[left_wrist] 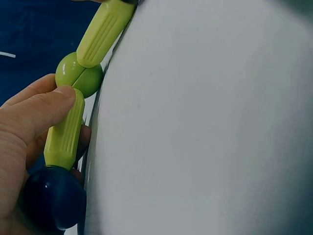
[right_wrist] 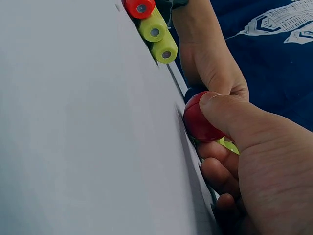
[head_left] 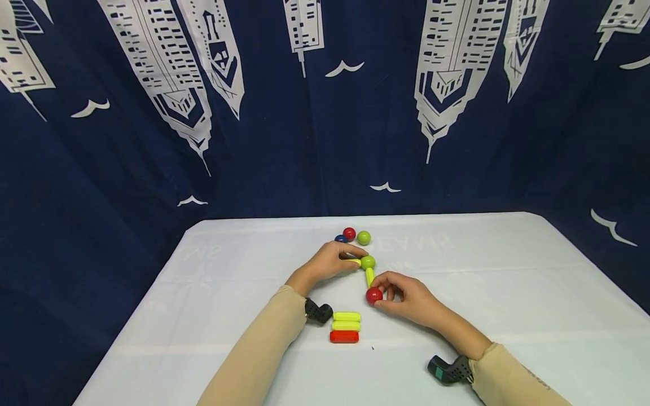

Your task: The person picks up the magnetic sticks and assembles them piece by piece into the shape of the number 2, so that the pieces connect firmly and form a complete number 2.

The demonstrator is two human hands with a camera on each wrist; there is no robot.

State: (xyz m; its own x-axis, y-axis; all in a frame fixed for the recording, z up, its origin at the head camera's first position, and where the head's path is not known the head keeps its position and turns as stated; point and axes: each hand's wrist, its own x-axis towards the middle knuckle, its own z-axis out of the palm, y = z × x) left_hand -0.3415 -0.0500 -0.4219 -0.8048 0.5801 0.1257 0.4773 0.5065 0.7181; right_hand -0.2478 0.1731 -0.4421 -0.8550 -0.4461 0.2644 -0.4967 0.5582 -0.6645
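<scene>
A chain of balls and ribbed rods lies low over the white table. My left hand (head_left: 330,261) pinches a yellow-green rod (left_wrist: 65,128) between thumb and fingers. A dark blue ball (left_wrist: 54,198) sits on that rod's near end, by the palm, and a green ball (head_left: 368,262) joins its other end. From the green ball a second yellow-green rod (head_left: 369,277) runs to a red ball (head_left: 374,295). Thumb and fingers of my right hand (head_left: 408,298) hold this red ball, hiding part of it and the joint in the right wrist view.
Two yellow-green rods (head_left: 347,317) and a red rod (head_left: 344,337) lie side by side nearer me, metal discs at their ends. Behind my left hand are loose red (head_left: 348,233), green (head_left: 363,238) and blue (head_left: 341,239) balls. A dark blue printed cloth (head_left: 315,141) hangs beyond the table (head_left: 213,316).
</scene>
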